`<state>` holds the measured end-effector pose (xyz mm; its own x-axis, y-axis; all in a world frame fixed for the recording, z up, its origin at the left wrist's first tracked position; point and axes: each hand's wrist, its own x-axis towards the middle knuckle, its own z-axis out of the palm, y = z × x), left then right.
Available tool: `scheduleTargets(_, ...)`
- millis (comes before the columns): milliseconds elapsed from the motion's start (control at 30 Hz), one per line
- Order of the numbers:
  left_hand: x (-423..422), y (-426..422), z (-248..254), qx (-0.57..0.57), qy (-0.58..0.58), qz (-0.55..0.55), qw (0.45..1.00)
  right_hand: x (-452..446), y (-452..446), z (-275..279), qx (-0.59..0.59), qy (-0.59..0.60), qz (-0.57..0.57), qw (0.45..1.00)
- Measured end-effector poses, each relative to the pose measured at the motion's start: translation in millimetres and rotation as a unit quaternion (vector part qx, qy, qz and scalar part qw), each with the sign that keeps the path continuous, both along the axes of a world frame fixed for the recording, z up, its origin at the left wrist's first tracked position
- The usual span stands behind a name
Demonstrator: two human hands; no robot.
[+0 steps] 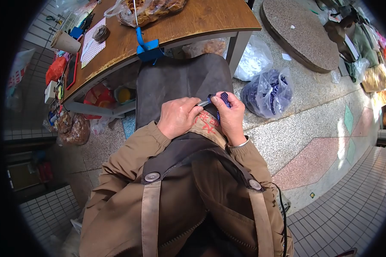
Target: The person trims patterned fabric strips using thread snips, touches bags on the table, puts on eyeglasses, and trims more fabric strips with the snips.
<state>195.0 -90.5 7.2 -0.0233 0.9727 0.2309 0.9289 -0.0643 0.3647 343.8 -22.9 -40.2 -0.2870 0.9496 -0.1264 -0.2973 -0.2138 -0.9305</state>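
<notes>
The left hand [178, 115] is gripping a thin metal tool [204, 103] with curled fingers, the right hand [230, 115] is pinching a dark blue piece [225, 99] at its tip; beyond, a blue bracket [149, 49] is hanging at the table's [210, 21] near edge

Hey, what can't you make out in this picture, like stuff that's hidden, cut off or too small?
All in the head view:
- Metal tool: its grip is hidden by the left hand, so its kind is unclear.
- Patterned blue cloth: partly covered by the right hand.
- Bag on the table: cut off by the top edge.
- Printed sheet: print too small to read.
</notes>
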Motion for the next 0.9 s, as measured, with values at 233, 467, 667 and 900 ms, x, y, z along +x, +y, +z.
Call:
scheduleTargets(233, 0.0, -0.8, 0.1, -0.021, 0.008, -0.006, 1.000, 2.2, 2.2, -5.1, 0.039, -0.028, 0.036, 0.998)
scheduleTargets(467, -4.9, -0.5, 0.0, -0.014, 0.021, -0.010, 1.000, 1.6, 2.3, -4.0, -0.030, 0.014, 0.032, 0.999)
scheduleTargets(667, -7.1, 1.3, -1.5, 0.052, -0.043, 0.033, 0.997, 2.3, 3.8, -2.8, -0.124, 0.048, 0.031, 0.991)
scheduleTargets(900, -0.9, 5.9, 6.0, 0.067, 0.016, 0.003, 0.998, -0.9, 2.4, -6.9, -0.060, 0.005, 0.057, 0.997)
